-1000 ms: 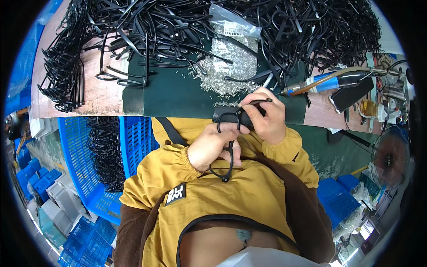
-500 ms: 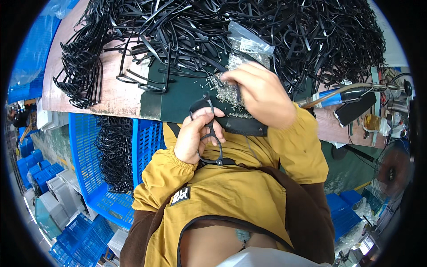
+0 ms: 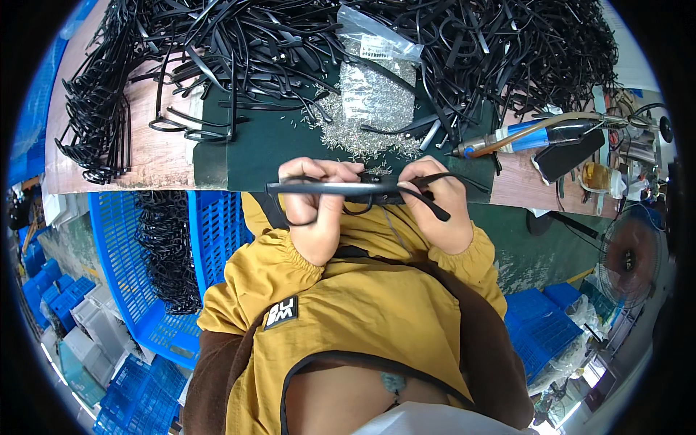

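Note:
A black eyeglass frame (image 3: 341,188) is held level between my hands at the near table edge. My left hand (image 3: 312,214) is closed around its left part, thumb below and fingers above. At its right end, my right hand (image 3: 441,210) pinches it, with thin black temple arms sticking out past the fingers. Exactly what the right fingertips press on is hidden. Just beyond my hands, small silvery screws (image 3: 348,141) lie scattered on the dark green mat (image 3: 254,159). A clear plastic bag (image 3: 380,87) full of the same bits rests on them.
A big heap of black temple arms (image 3: 507,58) covers the far table. Stacked frames (image 3: 94,130) stand at the left. An electric screwdriver (image 3: 522,136) with a hose lies right, near a fan (image 3: 627,264). A blue basket (image 3: 119,290) holding frames sits left of my lap.
My right hand has come back from the screw pile to the eyeglass frame, which both hands now hold. The frame has turned from upright to level. The view has shifted slightly.

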`<state>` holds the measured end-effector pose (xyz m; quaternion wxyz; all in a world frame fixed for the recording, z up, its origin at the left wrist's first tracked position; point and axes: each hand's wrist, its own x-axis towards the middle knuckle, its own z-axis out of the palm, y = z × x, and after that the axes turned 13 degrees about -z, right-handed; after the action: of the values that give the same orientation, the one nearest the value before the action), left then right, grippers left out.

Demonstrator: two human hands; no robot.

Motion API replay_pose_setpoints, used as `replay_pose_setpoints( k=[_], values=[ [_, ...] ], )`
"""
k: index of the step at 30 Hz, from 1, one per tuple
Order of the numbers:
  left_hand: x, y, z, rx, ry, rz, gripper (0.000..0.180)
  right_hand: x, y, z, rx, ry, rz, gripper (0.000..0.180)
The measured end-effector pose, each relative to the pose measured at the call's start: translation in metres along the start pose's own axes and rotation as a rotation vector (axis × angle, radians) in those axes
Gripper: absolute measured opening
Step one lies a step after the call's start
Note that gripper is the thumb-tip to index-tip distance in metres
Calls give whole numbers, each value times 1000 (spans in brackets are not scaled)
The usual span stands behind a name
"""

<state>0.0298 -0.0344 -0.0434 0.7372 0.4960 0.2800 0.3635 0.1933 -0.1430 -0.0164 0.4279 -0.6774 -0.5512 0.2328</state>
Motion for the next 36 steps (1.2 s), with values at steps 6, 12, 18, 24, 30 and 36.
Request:
replay_pose_setpoints(
  k=[6, 12, 18, 24, 30, 36],
  values=[
    [-22, -11, -21, 69, -145, 31, 51, 5, 5, 26, 461, 366, 193, 10],
    [-31, -27, -19, 229, -130, 135, 54, 8, 7, 33, 360, 398, 133, 9],
    [-26, -22, -6, 254, -91, 249, 36, 0, 3, 37, 311, 422, 52, 5],
    [-31, 9, 1, 299, -162, -87, 25, -15, 24, -4, -297, 60, -434, 31],
    [-30, 16, -4, 813, -344, 42, 51, -18, 36, -44, -322, 428, -523, 17],
    [-32, 15, -3, 797, -347, 10, 46, 35, 65, -58, 407, 984, -263, 46]
  ],
)
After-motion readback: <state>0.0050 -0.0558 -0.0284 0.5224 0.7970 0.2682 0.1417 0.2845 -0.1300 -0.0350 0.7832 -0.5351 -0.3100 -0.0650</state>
